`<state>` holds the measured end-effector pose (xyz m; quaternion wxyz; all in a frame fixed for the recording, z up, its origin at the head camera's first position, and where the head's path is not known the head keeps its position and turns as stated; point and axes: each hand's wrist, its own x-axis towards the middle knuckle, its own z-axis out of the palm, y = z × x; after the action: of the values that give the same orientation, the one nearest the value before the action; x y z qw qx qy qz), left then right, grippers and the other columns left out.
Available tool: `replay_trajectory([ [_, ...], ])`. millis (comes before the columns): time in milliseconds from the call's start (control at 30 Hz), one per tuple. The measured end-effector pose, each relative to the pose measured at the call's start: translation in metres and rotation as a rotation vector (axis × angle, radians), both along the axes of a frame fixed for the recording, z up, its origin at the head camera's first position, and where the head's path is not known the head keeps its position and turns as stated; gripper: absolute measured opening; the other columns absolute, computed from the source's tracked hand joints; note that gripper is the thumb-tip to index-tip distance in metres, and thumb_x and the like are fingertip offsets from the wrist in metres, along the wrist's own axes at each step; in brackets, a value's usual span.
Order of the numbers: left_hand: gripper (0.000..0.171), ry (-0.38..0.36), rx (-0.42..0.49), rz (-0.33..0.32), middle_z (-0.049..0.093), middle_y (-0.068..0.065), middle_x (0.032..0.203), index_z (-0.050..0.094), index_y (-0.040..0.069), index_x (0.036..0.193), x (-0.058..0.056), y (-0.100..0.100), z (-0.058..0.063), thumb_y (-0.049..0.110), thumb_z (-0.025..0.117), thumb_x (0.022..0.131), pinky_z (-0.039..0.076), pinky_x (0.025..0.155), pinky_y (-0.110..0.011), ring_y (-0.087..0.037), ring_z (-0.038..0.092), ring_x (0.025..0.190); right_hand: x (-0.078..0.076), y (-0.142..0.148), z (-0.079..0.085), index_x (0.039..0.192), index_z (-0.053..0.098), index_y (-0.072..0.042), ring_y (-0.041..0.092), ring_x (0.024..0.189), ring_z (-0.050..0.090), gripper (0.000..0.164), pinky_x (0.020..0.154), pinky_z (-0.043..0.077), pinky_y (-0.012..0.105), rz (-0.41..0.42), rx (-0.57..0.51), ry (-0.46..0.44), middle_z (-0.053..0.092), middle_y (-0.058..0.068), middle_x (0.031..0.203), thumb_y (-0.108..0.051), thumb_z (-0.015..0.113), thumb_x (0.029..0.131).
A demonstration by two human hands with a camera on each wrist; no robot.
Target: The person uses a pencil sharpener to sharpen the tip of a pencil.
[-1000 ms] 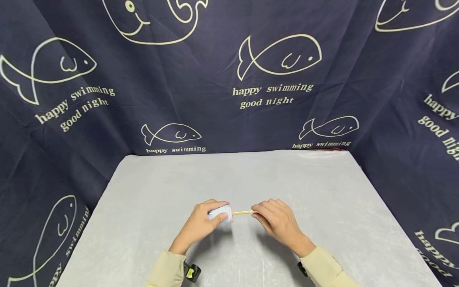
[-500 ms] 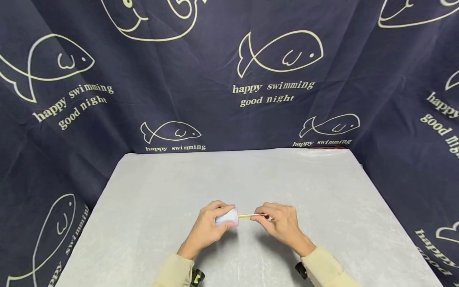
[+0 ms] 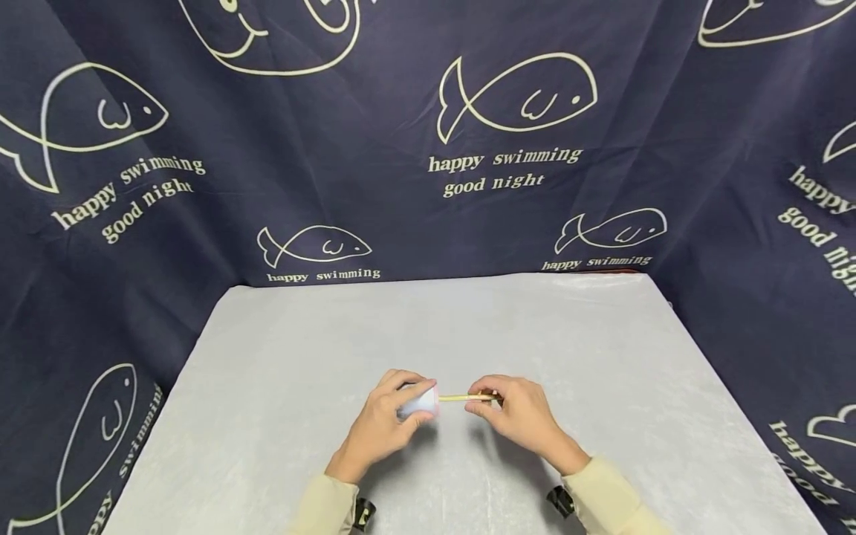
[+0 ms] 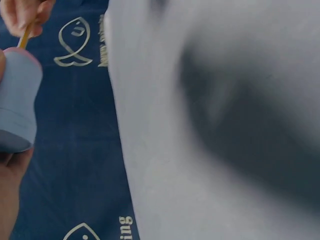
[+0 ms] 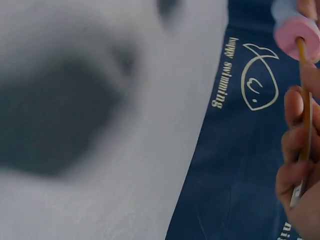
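In the head view my left hand (image 3: 374, 429) grips a light blue pencil sharpener (image 3: 420, 402) on its side, thumb below and fingers over the top. Its pink front faces right, and the left wrist view shows its rounded blue body (image 4: 19, 92). A yellow pencil (image 3: 453, 398) enters the hole in the pink face (image 5: 289, 39), so its tip is hidden. My right hand (image 3: 523, 417) pinches the pencil between thumb and fingers; in the right wrist view the pencil shaft (image 5: 306, 112) runs along the curled fingers. Both hands are above the table.
A pale grey cloth covers the table (image 3: 321, 334). Dark blue curtains (image 3: 401, 208) with fish drawings and lettering hang behind it and at both sides. Dark straps with small devices sit on both wrists, by the beige sleeves (image 3: 324, 505).
My left hand and the sharpener have shifted right toward my right hand. The right fingers have changed position on the pencil, and more of its back end shows. The head view has tilted slightly.
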<state>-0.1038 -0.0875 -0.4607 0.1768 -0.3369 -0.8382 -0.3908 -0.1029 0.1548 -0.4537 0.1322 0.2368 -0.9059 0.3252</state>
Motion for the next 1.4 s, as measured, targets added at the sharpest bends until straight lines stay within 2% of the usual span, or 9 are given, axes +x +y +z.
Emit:
replay_trajectory([
  [267,0.04,-0.285,0.021,0.043,0.067,0.0,0.103,0.069,0.01,0.117,-0.01,-0.011,0.017,0.02,0.076,0.079,0.05,0.076,-0.026,-0.013,0.061,0.094,-0.003,-0.002,-0.012,0.108,0.068,-0.012,0.013,0.081,0.065,0.028,0.069,0.046,0.028,0.121,0.057,0.446,0.07,-0.003,0.096,-0.027,0.07,0.085],
  [500,0.029,-0.595,0.077,0.011,0.07,-0.006,0.111,0.069,0.01,0.115,-0.012,-0.011,0.022,0.023,0.066,0.089,0.05,0.088,-0.038,-0.022,0.064,0.103,-0.011,-0.006,-0.011,0.096,0.073,-0.008,0.012,0.063,0.057,0.026,0.055,0.039,0.022,0.109,0.02,0.777,0.066,-0.002,0.081,-0.023,0.052,0.098],
  [633,0.031,-0.684,0.074,-0.046,0.068,-0.009,0.117,0.068,0.007,0.116,-0.011,-0.009,0.02,0.025,0.064,0.091,0.044,0.098,-0.049,-0.029,0.06,0.114,-0.009,-0.008,-0.011,0.084,0.074,-0.011,0.006,0.05,0.045,0.03,0.046,0.028,0.014,0.099,0.0,0.84,0.061,-0.006,0.07,-0.027,0.053,0.097],
  [767,0.034,-0.626,0.044,-0.084,0.07,-0.01,0.108,0.067,0.004,0.117,-0.008,-0.007,0.013,0.023,0.067,0.088,0.05,0.084,-0.035,-0.02,0.063,0.093,-0.001,-0.004,-0.013,0.083,0.072,-0.018,0.0,0.048,0.036,0.029,0.043,0.024,0.01,0.113,0.074,0.664,0.054,-0.012,0.065,-0.032,0.052,0.098],
  [900,0.041,-0.49,0.039,-0.082,0.066,-0.004,0.094,0.066,0.001,0.119,0.0,-0.005,0.004,0.024,0.071,0.085,0.046,0.066,-0.021,-0.007,0.052,0.076,0.006,-0.001,0.0,0.083,0.072,-0.024,-0.007,0.049,0.029,0.014,0.042,0.021,0.008,0.144,0.15,0.282,0.048,-0.016,0.062,-0.03,0.062,0.091],
  [1033,0.049,-0.368,0.037,-0.084,0.063,-0.003,0.096,0.064,-0.002,0.12,0.01,0.0,-0.006,0.028,0.073,0.082,0.046,0.065,-0.019,-0.005,0.051,0.079,0.005,0.003,0.017,0.084,0.076,-0.024,-0.007,0.049,0.031,0.006,0.045,0.026,0.014,0.155,0.15,-0.127,0.058,-0.019,0.066,-0.026,0.069,0.085],
  [1167,0.05,-0.221,0.019,-0.081,0.063,-0.004,0.102,0.065,-0.002,0.118,0.017,0.004,-0.01,0.024,0.077,0.078,0.048,0.069,-0.02,-0.01,0.055,0.089,0.0,0.009,0.022,0.087,0.078,-0.021,-0.003,0.05,0.035,0.011,0.047,0.03,0.019,0.177,0.076,-0.408,0.071,-0.01,0.077,-0.027,0.069,0.085],
  [1300,0.048,-0.089,-0.042,-0.061,0.063,-0.003,0.108,0.067,0.002,0.117,0.016,0.005,-0.007,0.023,0.079,0.075,0.051,0.076,-0.024,-0.014,0.056,0.098,0.0,0.009,0.016,0.087,0.078,-0.016,0.0,0.047,0.035,0.013,0.045,0.03,0.019,0.157,-0.029,-0.559,0.071,-0.002,0.074,-0.026,0.069,0.086],
  [1400,0.047,-0.082,-0.071,-0.043,0.063,-0.002,0.109,0.067,0.005,0.116,0.013,0.001,-0.004,0.025,0.078,0.075,0.051,0.078,-0.026,-0.014,0.056,0.099,0.001,0.003,0.01,0.087,0.076,-0.017,0.0,0.048,0.038,0.012,0.044,0.032,0.02,0.117,-0.04,-0.546,0.067,-0.005,0.069,-0.027,0.069,0.086],
])
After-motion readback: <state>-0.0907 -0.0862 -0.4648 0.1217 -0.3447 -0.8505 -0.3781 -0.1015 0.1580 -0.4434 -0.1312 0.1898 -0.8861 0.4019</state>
